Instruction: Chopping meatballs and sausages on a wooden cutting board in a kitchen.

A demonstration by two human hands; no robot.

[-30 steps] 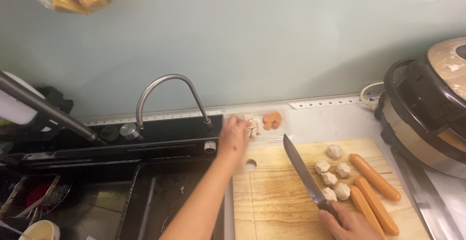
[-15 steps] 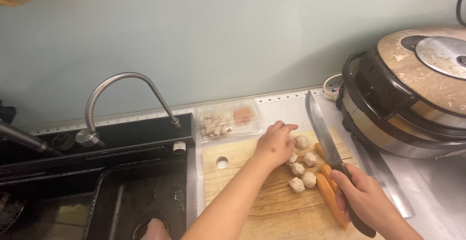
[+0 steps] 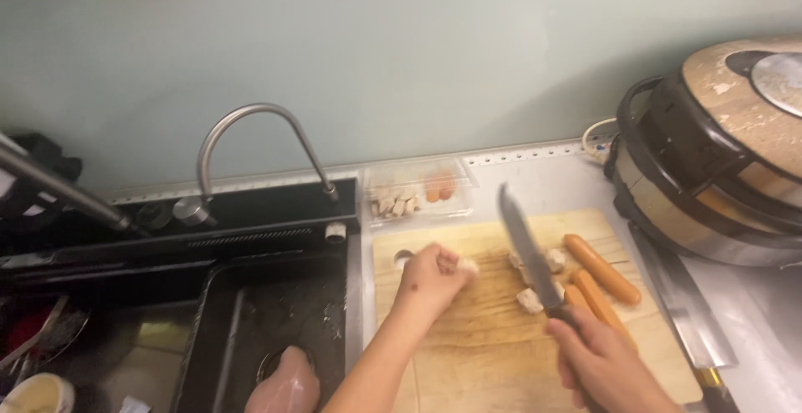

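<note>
- The small pale round meatball [image 3: 466, 265] sits pinched in the fingertips of the left hand [image 3: 430, 275], over the middle of the light wooden cutting board [image 3: 493, 329] on the desk.
- The right hand [image 3: 603, 364] is closed around the handle of a long steel kitchen knife [image 3: 526, 246], blade raised and pointing away.
- More pale meatballs [image 3: 530, 299] lie just beside the blade; three orange sausages [image 3: 601, 268] lie to their right.
- A clear plastic tray [image 3: 418, 192] stands behind the board, a black sink [image 3: 276, 313] to its left.
</note>
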